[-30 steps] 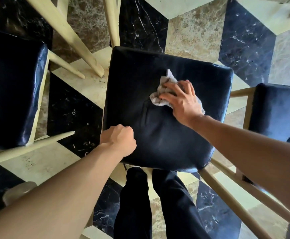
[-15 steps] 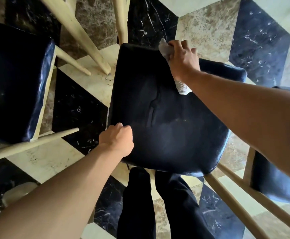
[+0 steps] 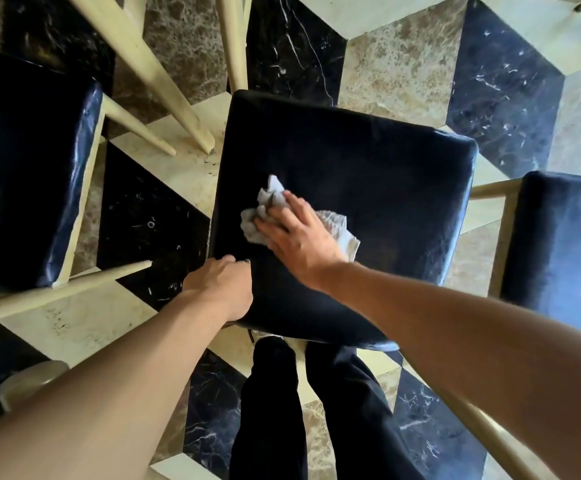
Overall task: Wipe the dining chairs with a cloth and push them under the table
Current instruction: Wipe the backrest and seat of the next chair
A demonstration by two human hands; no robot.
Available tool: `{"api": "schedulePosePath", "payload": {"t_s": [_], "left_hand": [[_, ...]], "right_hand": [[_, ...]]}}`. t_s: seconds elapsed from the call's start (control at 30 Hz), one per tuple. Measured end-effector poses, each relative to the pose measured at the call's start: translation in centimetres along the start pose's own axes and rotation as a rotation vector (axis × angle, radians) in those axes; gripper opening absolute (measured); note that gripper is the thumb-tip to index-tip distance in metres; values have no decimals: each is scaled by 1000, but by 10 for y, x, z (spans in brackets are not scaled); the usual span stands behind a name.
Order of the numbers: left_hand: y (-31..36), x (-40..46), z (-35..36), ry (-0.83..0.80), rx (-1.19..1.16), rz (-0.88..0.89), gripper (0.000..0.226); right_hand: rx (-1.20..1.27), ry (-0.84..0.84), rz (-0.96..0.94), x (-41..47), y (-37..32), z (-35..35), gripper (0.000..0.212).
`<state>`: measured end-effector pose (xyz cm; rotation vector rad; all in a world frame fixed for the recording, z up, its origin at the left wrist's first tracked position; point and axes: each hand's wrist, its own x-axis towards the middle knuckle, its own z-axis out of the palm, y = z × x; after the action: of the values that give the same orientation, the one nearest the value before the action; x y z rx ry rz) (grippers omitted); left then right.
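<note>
A dining chair with a black padded seat [image 3: 379, 188] stands right below me. My right hand [image 3: 296, 233] lies flat on a crumpled white cloth [image 3: 337, 233] and presses it onto the left half of the seat. My left hand [image 3: 220, 285] grips the seat's near left edge, fingers curled over the rim. A second black-seated chair [image 3: 22, 168] stands at the left and a third [image 3: 562, 244] at the right.
Pale wooden legs [image 3: 136, 60] slant down at the upper left, beside the middle chair's far left corner. A pale wooden rail [image 3: 53, 296] runs along the left chair. My dark-trousered legs [image 3: 282, 410] stand behind the seat. The floor is patterned marble.
My right hand has swept the cloth from the seat's far edge back toward me, to the left middle of the seat. My left hand keeps its grip on the near left edge.
</note>
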<state>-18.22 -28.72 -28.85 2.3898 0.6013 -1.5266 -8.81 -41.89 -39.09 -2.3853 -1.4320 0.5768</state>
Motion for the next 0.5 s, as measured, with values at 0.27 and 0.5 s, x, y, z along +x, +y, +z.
{"api": "schedulePosePath", "payload": {"t_s": [0.27,0.5], "left_hand": [[-5,-12,1,47,0,-38,28],[1,-11,-3,-7,-10,-46,17]], "right_hand": [[0,-140,-294,-87,-18,21,41],[-189,-146,-434,-58,31,-4,49]]}}
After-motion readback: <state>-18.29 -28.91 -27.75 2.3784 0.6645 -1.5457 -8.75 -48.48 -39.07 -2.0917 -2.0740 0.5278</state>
